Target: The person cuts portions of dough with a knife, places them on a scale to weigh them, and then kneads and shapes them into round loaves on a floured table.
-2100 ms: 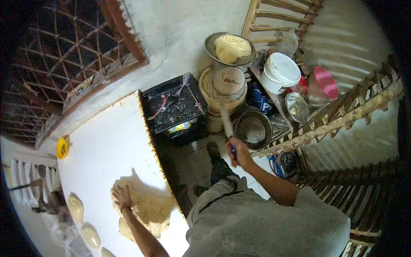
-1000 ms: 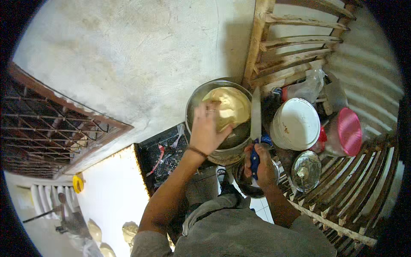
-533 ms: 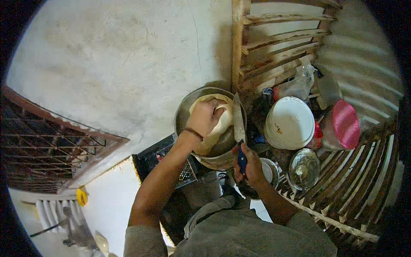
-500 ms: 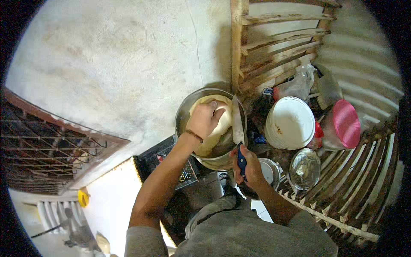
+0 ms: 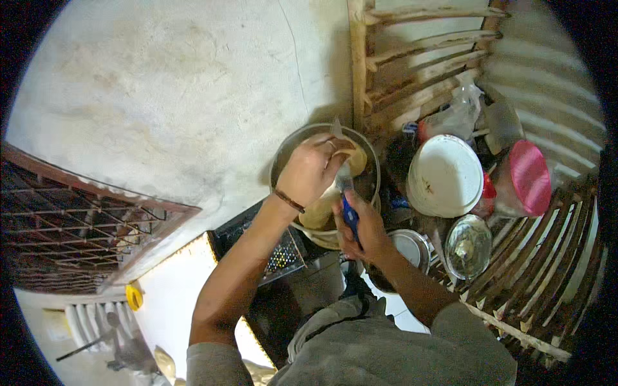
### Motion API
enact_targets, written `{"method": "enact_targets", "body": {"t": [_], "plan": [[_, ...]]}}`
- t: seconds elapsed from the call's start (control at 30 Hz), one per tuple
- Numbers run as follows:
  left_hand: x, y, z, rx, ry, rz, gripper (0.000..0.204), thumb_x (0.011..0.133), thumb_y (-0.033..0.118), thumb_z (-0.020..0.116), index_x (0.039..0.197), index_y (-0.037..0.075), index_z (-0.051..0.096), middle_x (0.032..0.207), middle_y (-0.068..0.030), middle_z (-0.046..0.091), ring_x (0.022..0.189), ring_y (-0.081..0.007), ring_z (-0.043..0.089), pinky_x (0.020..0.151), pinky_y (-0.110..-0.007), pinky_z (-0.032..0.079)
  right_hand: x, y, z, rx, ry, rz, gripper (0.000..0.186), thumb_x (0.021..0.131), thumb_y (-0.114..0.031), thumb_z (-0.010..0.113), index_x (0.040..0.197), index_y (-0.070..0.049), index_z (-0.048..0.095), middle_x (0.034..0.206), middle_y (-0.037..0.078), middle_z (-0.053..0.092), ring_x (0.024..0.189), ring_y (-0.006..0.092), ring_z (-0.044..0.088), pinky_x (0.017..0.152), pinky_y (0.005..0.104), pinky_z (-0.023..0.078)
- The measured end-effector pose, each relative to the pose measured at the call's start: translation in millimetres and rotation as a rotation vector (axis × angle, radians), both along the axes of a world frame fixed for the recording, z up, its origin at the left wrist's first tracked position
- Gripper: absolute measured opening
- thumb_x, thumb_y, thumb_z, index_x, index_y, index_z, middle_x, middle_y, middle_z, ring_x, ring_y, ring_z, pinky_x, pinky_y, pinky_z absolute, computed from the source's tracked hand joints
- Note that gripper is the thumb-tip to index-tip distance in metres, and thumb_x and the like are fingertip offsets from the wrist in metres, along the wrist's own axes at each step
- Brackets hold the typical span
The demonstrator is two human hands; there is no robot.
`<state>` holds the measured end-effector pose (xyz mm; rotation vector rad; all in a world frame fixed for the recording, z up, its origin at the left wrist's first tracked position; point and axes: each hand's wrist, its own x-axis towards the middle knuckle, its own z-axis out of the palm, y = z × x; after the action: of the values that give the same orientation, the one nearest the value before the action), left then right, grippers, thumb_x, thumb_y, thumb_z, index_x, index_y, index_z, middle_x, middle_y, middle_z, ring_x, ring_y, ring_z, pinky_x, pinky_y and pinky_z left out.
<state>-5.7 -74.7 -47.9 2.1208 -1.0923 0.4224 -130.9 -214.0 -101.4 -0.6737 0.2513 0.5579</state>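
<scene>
A round metal pot sits below my hands, with a large pale yellow, dough-like mass in it. My left hand, with a dark bracelet at the wrist, is closed on the upper part of this mass, thumb and fingers pinched together. In my right hand is a knife, gripped by its blue handle. Its blade points away from me and passes beside and partly behind my left fingers, against the pale mass; the tip shows beyond them. How deep the blade goes in is hidden.
Right of the pot stand a white bucket and a pink tub. Nearer lie a shiny metal lid and another lidded pot. A dark perforated grater-like panel is near my left forearm. A wall rises behind the pot.
The knife has moved left from the pot's right side to my left fingers, and its blade now crosses the pale mass. My right hand has come closer to my left.
</scene>
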Motion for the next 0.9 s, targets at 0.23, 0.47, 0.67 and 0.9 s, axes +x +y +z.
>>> {"method": "enact_targets", "body": {"t": [0.23,0.47,0.67,0.9], "plan": [[-18.9,14.5,37.5,-0.187,0.177,0.21,0.021,0.089,-0.001,0.067,0.108,0.002,0.072,0.093,-0.0145,0.073,0.077,-0.0198,0.071,0.069,-0.03,0.055,-50.8,53.0,-9.3,-0.11,-0.028,0.198,0.049,0.106,-0.051,0.04,0.1,-0.004,0.055,0.051,0.002,0.045,0.031,0.0155,0.04,0.031,0.0317,0.035],[-143.9,81.5,124.8,-0.47,-0.163,0.123,0.018,0.085,0.01,0.074,0.103,0.01,0.074,0.124,-0.0186,0.061,0.113,-0.0292,0.059,0.089,-0.039,0.051,-66.3,87.2,11.7,-0.431,-0.372,0.226,0.043,0.11,-0.039,0.034,0.103,-0.002,0.055,0.054,0.002,0.046,0.034,0.0119,0.043,0.034,0.0276,0.038],[-347.2,265.0,169.2,-1.075,0.023,0.577,0.052,0.106,0.034,0.035,0.151,0.008,0.039,0.158,-0.024,0.034,0.145,-0.0388,0.037,0.111,-0.055,0.044,-181.3,86.7,-27.4,-0.501,-0.328,0.401,0.04,0.11,-0.038,0.035,0.102,-0.004,0.056,0.054,0.001,0.046,0.035,0.0111,0.044,0.034,0.0273,0.037],[-606.2,409.2,32.2,-0.76,-0.057,1.549,0.05,0.106,0.031,0.039,0.15,0.008,0.042,0.124,-0.0131,0.061,0.109,-0.0226,0.062,0.096,-0.042,0.053,-335.5,103.4,-94.9,-0.647,-0.227,0.499,0.045,0.109,-0.044,0.037,0.1,-0.005,0.057,0.054,0.001,0.049,0.036,0.0118,0.046,0.036,0.0285,0.041]]}}
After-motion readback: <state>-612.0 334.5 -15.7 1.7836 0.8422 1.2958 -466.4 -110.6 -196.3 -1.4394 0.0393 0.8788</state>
